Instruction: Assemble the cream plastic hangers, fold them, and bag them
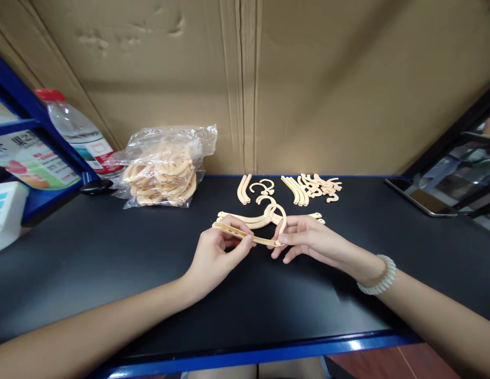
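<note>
Over the black table, my left hand point(221, 255) pinches a cream plastic hanger arm point(232, 230) between thumb and fingers. My right hand point(311, 239) grips a curved hanger hook point(282, 218) near its lower end, where it meets the tip of the arm. Whether the two pieces are locked together I cannot tell. Just behind my hands lie hangers with hooks and arms put together point(248, 220), partly hidden by my fingers and the held hook.
Loose hanger arms point(295, 190) and hooks point(318, 185) lie along the back. A clear bag of hanger parts point(161, 173) and a red-capped bottle point(81, 129) stand at the left. A phone point(420, 197) lies at the right; cardboard point(327, 95) walls the back.
</note>
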`<state>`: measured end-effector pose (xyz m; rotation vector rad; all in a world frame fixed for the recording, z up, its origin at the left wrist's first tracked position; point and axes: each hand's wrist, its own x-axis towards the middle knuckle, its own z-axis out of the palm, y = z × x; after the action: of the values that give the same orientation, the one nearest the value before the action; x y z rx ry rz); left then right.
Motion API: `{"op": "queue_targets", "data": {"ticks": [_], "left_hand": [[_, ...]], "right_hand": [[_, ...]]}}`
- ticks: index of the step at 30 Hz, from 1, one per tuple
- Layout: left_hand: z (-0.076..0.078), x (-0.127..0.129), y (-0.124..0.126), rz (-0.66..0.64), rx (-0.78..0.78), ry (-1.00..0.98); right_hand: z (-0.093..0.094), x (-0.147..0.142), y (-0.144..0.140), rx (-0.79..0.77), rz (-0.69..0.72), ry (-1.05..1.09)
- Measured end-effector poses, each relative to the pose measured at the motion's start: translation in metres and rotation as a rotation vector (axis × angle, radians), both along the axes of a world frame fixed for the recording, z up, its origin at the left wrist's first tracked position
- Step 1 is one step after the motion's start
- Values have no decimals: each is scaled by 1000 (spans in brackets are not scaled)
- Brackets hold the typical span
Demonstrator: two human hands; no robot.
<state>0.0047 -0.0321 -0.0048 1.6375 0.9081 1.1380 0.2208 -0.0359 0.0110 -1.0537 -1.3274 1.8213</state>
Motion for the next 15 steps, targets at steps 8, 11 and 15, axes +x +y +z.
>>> {"op": "queue_targets", "data": {"ticks": [8,11,15], "left_hand": [[1,1,-2,11,24,-20],[0,2,-2,2,13,-39],[-1,5,-7,5,-8,-76]], "right_hand": [[-1,-7,-3,139,-175,-7],[-3,-10,-5,181,-227,-29],[-3,-13,-6,211,-258,-54]]}}
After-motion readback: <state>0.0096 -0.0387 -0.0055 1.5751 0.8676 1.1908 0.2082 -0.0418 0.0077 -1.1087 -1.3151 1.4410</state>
